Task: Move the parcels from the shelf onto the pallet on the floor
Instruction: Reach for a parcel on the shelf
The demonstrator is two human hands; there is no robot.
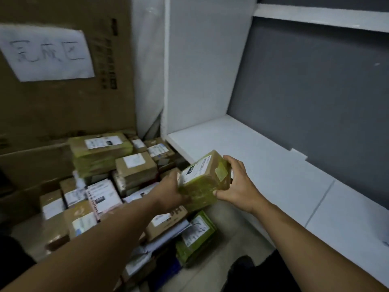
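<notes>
A small cardboard parcel (203, 179) wrapped in yellow-green tape, with a white label on top, hangs in the air between the shelf's edge and the pile. My left hand (170, 191) grips its left end and my right hand (240, 186) grips its right end. Below and to the left lies a pile of several taped parcels (117, 175) on the floor; the pallet beneath them is hidden. The white shelf board (263, 165) on the right shows no parcels in the part I see.
A large brown carton (63, 106) with a handwritten paper sign stands behind the pile. A white upright panel (200, 70) bounds the shelf's left end. A second shelf board (315, 16) runs above. A green-taped parcel (195, 234) lies at the pile's near edge on the floor.
</notes>
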